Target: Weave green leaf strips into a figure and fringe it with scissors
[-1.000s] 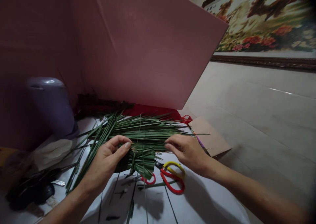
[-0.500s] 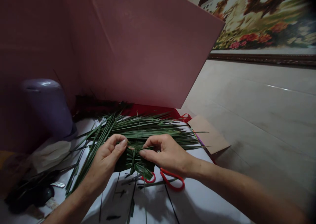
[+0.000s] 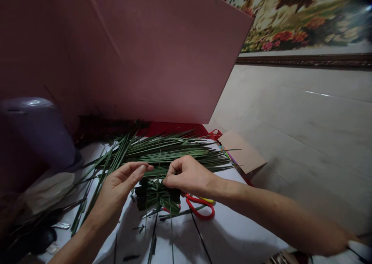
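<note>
A small woven piece of green leaf strips (image 3: 155, 196) hangs just above the white table (image 3: 232, 240), in front of a pile of long green leaf strips (image 3: 162, 151). My right hand (image 3: 188, 176) pinches the top of the woven piece with curled fingers. My left hand (image 3: 120, 184) is beside it on the left, fingers stretched toward the piece, fingertips near its top and holding nothing that I can see. Red and yellow scissors (image 3: 200, 207) lie on the table under my right wrist.
A pink board (image 3: 162, 50) stands upright behind the leaves. A purple container (image 3: 37, 132) is at the left, with dark objects (image 3: 29, 233) and a pale cloth (image 3: 46, 190) in front of it. Brown cardboard (image 3: 244, 153) lies at the right table edge. A framed painting (image 3: 305, 19) hangs on the wall.
My right hand moved left from the leaf pile onto the woven piece and pinched it. My left hand let go and opened its fingers. The view shifted slightly to the right.
</note>
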Demonstrator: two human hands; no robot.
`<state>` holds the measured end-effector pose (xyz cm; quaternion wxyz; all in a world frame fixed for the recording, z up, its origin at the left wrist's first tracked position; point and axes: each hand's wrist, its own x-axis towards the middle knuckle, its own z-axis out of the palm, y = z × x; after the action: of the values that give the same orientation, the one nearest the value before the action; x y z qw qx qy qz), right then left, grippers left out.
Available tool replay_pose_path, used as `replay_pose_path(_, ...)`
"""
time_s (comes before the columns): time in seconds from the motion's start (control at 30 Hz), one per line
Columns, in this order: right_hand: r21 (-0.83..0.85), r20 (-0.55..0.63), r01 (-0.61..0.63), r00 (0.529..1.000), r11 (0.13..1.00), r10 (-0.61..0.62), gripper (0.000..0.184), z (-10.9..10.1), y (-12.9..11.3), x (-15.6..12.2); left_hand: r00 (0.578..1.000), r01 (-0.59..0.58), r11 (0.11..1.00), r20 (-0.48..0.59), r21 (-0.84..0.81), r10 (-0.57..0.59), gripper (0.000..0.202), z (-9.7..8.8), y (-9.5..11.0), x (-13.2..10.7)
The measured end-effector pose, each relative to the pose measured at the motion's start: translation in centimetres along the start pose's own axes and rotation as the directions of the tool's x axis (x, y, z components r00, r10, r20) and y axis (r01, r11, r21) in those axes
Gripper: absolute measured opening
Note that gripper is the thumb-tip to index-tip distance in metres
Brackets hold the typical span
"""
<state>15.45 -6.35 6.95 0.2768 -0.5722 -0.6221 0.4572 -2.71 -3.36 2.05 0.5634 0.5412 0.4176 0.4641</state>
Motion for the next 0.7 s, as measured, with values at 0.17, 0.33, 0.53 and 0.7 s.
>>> replay_pose_path(0.17,0.019,0.006,-0.003,1.000,1.000,0.003,0.008,-0.2,-0.2,-0.1,0.972,0.222,0.945,0.134,-0.241,-0.195,0.025,0.2,0.4,0.0)
replay_pose_path(0.33,0.116,-0.024,0.038,0.999,0.993,-0.036,0.006,-0.1,-0.4,-0.4,0.934,0.340,0.872,0.237,-0.352,-0.269,0.029,0.3,1.0,-0.2)
replay_pose_path(0.53,0.176,-0.019,0.073,0.997,0.982,-0.071,0.014,0.1,-0.3,-0.6,0.943,0.273,0.909,0.272,-0.313,-0.190,0.028,1.0,1.1,-0.7)
replay_pose_path(0.7,-0.087,-0.173,0.190,0.964,0.978,-0.202,0.025,-1.5,1.9,-1.6,0.961,0.251,0.905,0.197,-0.342,-0.192,0.025,0.9,1.3,-0.8)
